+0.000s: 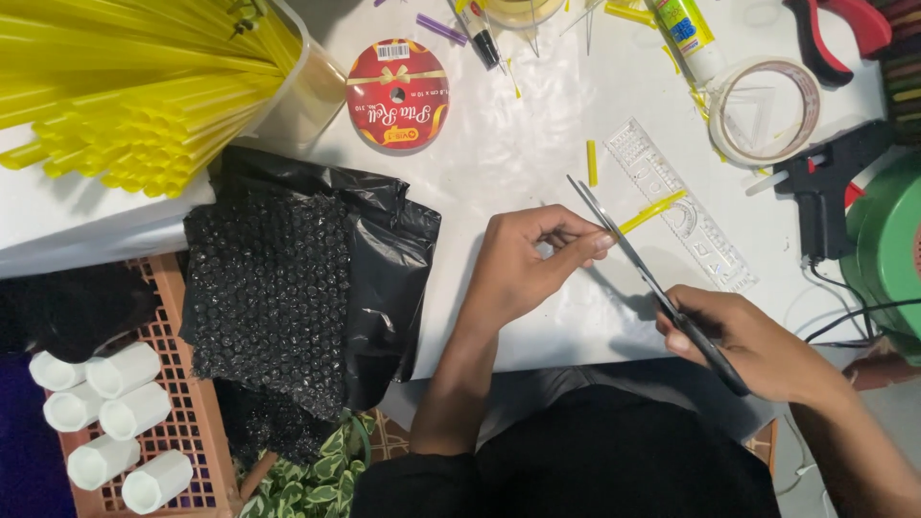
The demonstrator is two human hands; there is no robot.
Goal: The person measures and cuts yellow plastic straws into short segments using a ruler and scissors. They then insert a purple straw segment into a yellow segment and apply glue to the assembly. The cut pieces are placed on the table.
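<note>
While left hand (523,269) pinches, scissors (652,283) angle.

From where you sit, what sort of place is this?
Probably a home craft table: the right hand works scissors on a yellow straw piece held by the left hand, near a glue gun.

Craft supplies are lying spread over a white tabletop (537,144).

A bundle of yellow straws (125,105) is filling the 10 o'clock corner, with a red ribbon spool (397,94) sitting just beside it toward 12 o'clock. Black bubble wrap (288,288) is hanging over the tabletop's edge at 9 o'clock, above an orange crate (187,403) that is holding white tubes (106,422). Toward 2 o'clock a clear tape roll (765,110) is lying near a glue bottle (686,34) and red-handled pliers (839,34). A black glue gun (825,182) is resting at 3 o'clock, beside a green round object (892,249), and a clear ruler (681,206) is lying diagonally nearby.
</note>
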